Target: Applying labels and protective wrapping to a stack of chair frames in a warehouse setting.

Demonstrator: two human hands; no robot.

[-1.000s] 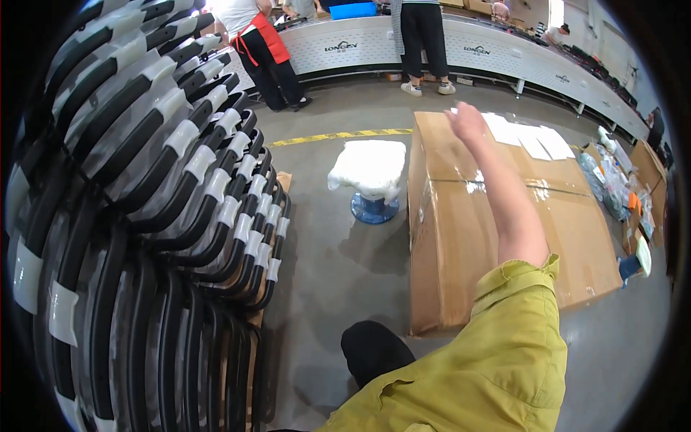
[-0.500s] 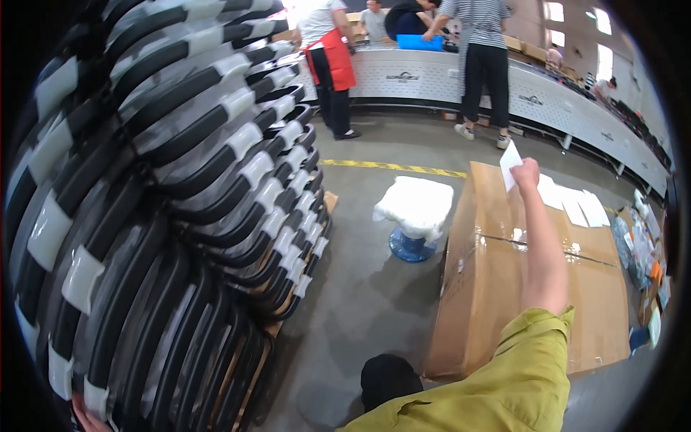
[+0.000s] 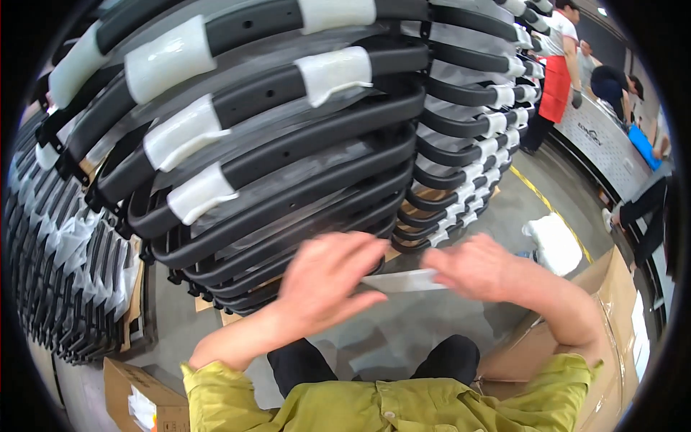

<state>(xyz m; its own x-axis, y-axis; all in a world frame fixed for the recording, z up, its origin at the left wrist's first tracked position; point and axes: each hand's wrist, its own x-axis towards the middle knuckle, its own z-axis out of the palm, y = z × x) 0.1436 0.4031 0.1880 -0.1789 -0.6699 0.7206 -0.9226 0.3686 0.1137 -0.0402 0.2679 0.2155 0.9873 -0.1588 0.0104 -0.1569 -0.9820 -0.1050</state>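
Note:
My right hand [image 3: 475,266] pinches a thin white sheet [image 3: 412,281], seen nearly edge-on, in front of the stack. On the sheet's other side, my left hand [image 3: 327,277] has its fingers stretched out and its thumb apart, close to the sheet's left end. Whether the thumb touches it I cannot tell, as the hand is slightly blurred. Just beyond both hands rises a tall stack of curved black tubular frames [image 3: 324,155]. White wraps [image 3: 198,191] go round several of the upper tubes; the lower tubes nearest my hands show bare black.
To the right stands a large cardboard box [image 3: 590,317] with white sheets [image 3: 640,338] on it. A stool with a white padded top [image 3: 554,245] is beyond. Another frame stack [image 3: 65,266] is at left, above an open carton [image 3: 155,396]. People work by a conveyor [image 3: 601,137].
The view has swung left toward the stack. My right hand has come from the large box to the stack with a white sheet. My left hand has moved from the stack's edge toward the sheet.

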